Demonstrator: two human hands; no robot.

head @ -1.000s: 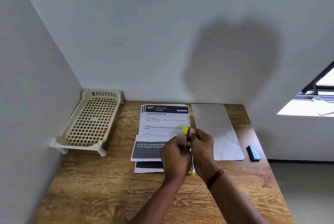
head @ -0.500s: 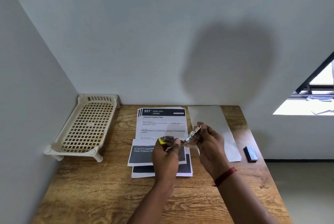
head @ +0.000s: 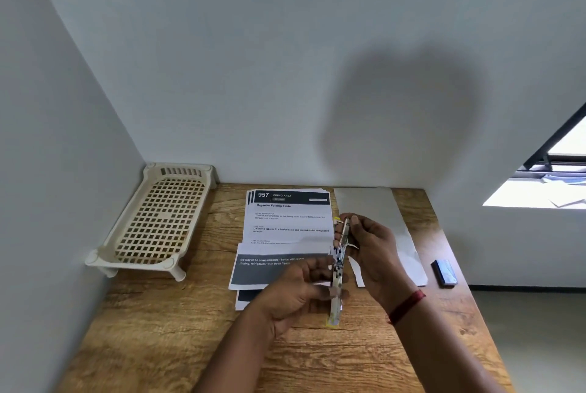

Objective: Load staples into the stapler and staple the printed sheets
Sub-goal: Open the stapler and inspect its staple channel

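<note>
Head view: at lower centre, a slim silver-and-yellow metal stapler (head: pixel 338 265) is gripped by the right hand (head: pixel 375 254) and the left hand (head: pixel 298 289), above printed white paper sheets (head: pixel 287 224).

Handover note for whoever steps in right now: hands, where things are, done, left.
Right hand: holds the upper end of the stapler, which is swung open lengthwise, nearly upright above the papers.
Left hand: against the stapler's lower part; grip unclear from blur.
Printed sheets: loose overlapping stack mid-table. Blank sheet to their right.
Small dark box, possibly staples: right table edge, untouched.
Plastic tray: far left.
Done: stapler opened.
Left: load staples (none visibly in hand), close, staple sheets.
</note>
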